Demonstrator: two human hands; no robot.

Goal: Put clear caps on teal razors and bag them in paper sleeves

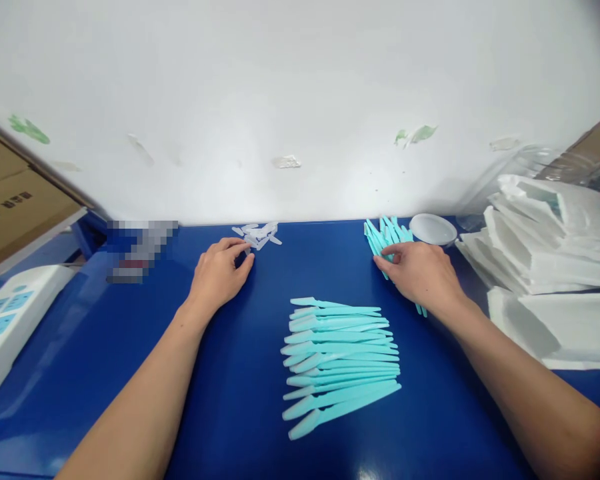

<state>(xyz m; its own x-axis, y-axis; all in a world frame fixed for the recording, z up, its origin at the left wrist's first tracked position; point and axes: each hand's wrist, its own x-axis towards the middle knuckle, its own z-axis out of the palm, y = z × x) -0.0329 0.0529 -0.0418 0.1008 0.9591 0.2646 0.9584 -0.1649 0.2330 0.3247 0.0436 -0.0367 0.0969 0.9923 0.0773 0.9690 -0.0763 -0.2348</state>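
My left hand (219,272) rests on the blue table (240,400), its curled fingertips touching a small heap of clear plastic caps (258,235) by the wall. My right hand (420,273) lies over a loose pile of turquoise plastic sticks (386,237) at the back right, fingers pinching at one of them. Between my forearms lies a neat row of several turquoise sticks (337,357), side by side, tips pointing left.
A white round lid (433,229) sits right of the loose pile. Stacked white bags (545,247) fill the right side. A white device with blue keys (5,320) and cardboard boxes (10,200) stand at the left. A white wall (300,100) closes the back.
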